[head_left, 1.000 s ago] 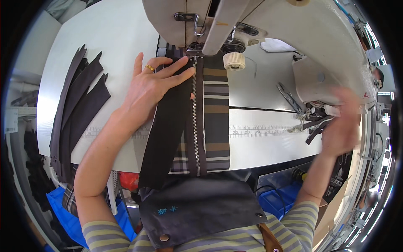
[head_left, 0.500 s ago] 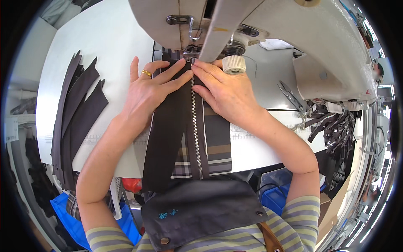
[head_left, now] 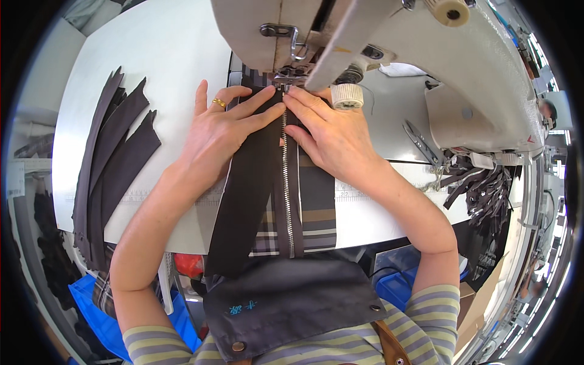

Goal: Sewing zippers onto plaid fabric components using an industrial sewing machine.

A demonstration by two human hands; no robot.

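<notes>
Under the needle area of the sewing machine (head_left: 316, 73), a dark strip of cloth (head_left: 240, 201), a metal-toothed zipper (head_left: 288, 207) and plaid fabric (head_left: 319, 228) lie layered, running toward me. Flat on the dark strip rests my left hand (head_left: 225, 125), fingers spread, a gold ring on one of them. Its index fingertip is close to the presser foot (head_left: 286, 85). My right hand (head_left: 331, 128) lies over the zipper's right side and the plaid fabric, fingers stretched toward the foot and thumb apart, beside the teeth. The needle itself is hard to make out.
Several dark cloth strips (head_left: 112, 164) lie on the left of the white table (head_left: 170, 55). Thread snips (head_left: 421, 143) sit on the right, near a bundle of zippers (head_left: 486, 188). Blue bins (head_left: 97, 316) stand below the table. The machine arm overhangs the far right.
The view has shifted slightly, so the machine head appears farther right. The dark strip's upper part has shifted a little rightward with the zipper. Both hands keep nearly the same pose on the layers.
</notes>
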